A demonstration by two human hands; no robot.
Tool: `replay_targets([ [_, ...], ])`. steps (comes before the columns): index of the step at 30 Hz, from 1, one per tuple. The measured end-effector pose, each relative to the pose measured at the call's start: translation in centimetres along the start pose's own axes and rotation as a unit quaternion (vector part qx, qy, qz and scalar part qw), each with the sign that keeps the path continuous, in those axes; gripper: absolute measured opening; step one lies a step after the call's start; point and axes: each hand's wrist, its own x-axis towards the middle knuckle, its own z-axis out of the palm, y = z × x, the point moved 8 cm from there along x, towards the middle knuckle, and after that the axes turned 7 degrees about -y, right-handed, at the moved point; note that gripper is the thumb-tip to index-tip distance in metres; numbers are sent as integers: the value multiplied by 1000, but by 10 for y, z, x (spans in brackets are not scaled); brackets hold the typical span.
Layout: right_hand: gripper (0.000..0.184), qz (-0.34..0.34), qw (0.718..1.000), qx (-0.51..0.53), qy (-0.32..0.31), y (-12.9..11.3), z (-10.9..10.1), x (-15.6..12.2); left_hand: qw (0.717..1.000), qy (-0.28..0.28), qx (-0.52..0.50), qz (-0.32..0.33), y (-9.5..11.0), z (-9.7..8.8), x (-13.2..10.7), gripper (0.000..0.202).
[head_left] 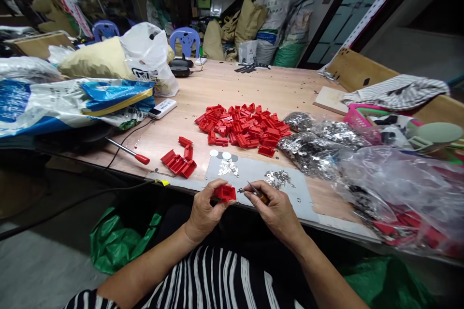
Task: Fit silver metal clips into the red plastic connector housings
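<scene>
My left hand (205,209) pinches a small red plastic part (225,193) just in front of the table's near edge. My right hand (273,207) grips thin tweezers (253,189), whose tip holds a tiny metal piece right beside the red part. A big heap of the same red parts (242,125) lies in the middle of the wooden table (232,87). A smaller group of red parts (180,158) sits to the left of a grey mat (253,174). Two little piles of small metal pieces (228,168) rest on that mat.
Clear bags of shiny metal parts (319,142) lie on the right, with a pink basket (357,117) behind. A red-handled screwdriver (127,150), a white power strip (163,108) and blue and white sacks (72,101) lie on the left. A green bag (116,241) lies on the floor.
</scene>
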Motion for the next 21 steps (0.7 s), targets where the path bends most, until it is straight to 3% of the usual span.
replay_targets([
  [6, 10, -44, 999, -17, -12, -14, 14, 0, 1000, -2, 9, 25, 8, -2, -1, 35],
  [12, 10, -43, 999, 0, -6, -14, 13, 0, 990, -7, -136, -44, -2, 1, 3, 43],
  [14, 11, -36, 999, 12, 13, -13, 7, 0, 960, -54, -254, -102, -8, 12, 4, 46],
  [17, 9, -46, 998, 16, 27, -15, 1, 3, 886, -124, -406, -185, -11, 31, 1, 47],
  [21, 9, -93, 995, 4, 24, -21, 2, 7, 834, -136, -483, -232, -16, 39, -5, 43],
])
